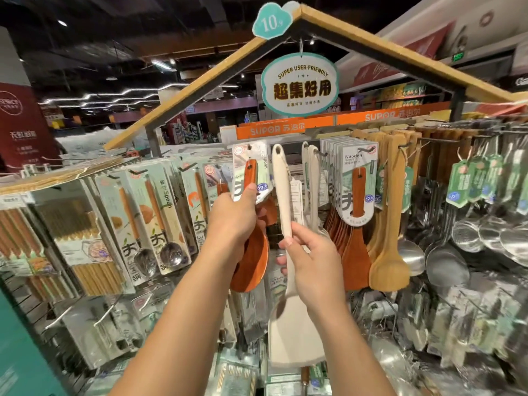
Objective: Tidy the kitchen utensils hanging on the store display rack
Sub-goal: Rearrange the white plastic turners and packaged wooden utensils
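My left hand [235, 221] grips a reddish-brown wooden spoon [253, 262] by its handle, thumb on the packaging card [248, 170], held up in front of the rack. My right hand [313, 260] pinches the handle of a cream silicone spatula [281, 195]. The spatula stands upright, its hanging hole at the top near the rack's hooks and its wide blade [294, 332] below my wrist. More cream utensils [311, 178] hang just to its right.
Carded wooden turners [357, 184] and pale wooden spatulas [390, 224] hang to the right, steel ladles and skimmers [485, 235] beyond them. Packaged spoons [160, 221] and chopsticks [71, 241] hang on the left. A roof-shaped frame with an oval sign [300, 84] spans overhead.
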